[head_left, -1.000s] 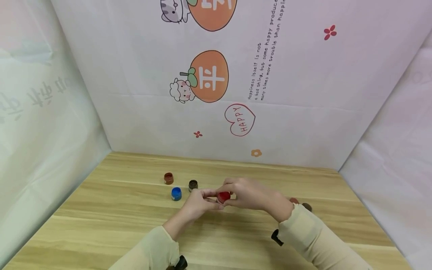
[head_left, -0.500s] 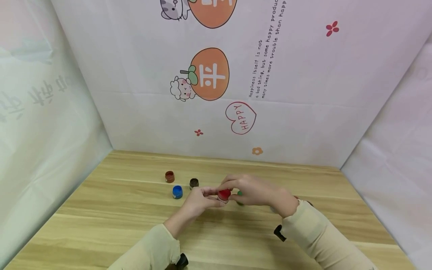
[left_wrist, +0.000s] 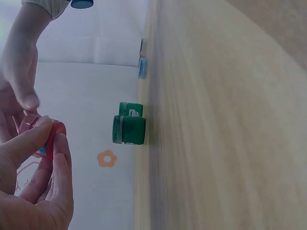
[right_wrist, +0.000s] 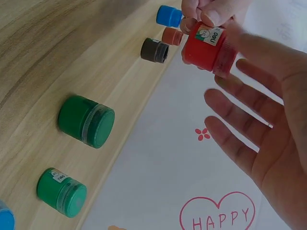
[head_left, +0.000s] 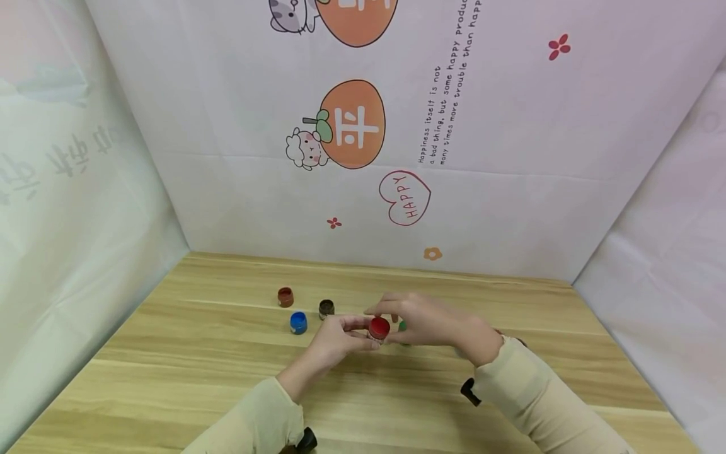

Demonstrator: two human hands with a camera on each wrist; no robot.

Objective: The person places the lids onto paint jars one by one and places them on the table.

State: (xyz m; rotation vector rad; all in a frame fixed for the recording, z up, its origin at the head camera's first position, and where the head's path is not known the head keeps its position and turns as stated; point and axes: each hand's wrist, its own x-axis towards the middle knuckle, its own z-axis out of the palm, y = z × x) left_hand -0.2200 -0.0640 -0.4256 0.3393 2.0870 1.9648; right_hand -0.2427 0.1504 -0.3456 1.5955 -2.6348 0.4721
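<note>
White printed sheet [head_left: 510, 126] stands as the backdrop, largest item in view. Wooden table [head_left: 227, 378] spans the lower part of the head view. Two cream sleeves [head_left: 544, 397] reach in from the near edge, pushed back from the wrists.

Right hand [head_left: 425, 321]: fingers mostly straight and spread, thumb and forefinger well parted around the lid end of the red jar; grip on it not seen. Whether a fingertip touches the lid, cannot tell. Left hand [head_left: 334, 340]: fingers curled, pinching the red jar [head_left: 379, 327] by its body, above the table, lid end tilted toward the right hand.

Heart outline [head_left: 405, 197] reading HAPPY is printed low on the sheet.

Two green jars [right_wrist: 86, 120] stand upright on the table near the right hand, lids on. Beyond the left hand stand three jars: blue jar [head_left: 297, 323], reddish-brown jar [head_left: 285, 297] and dark jar [head_left: 326, 308], the dark one nearest the hand.

Smallest noted: orange flower print [head_left: 433, 253], just above the table's back edge.
</note>
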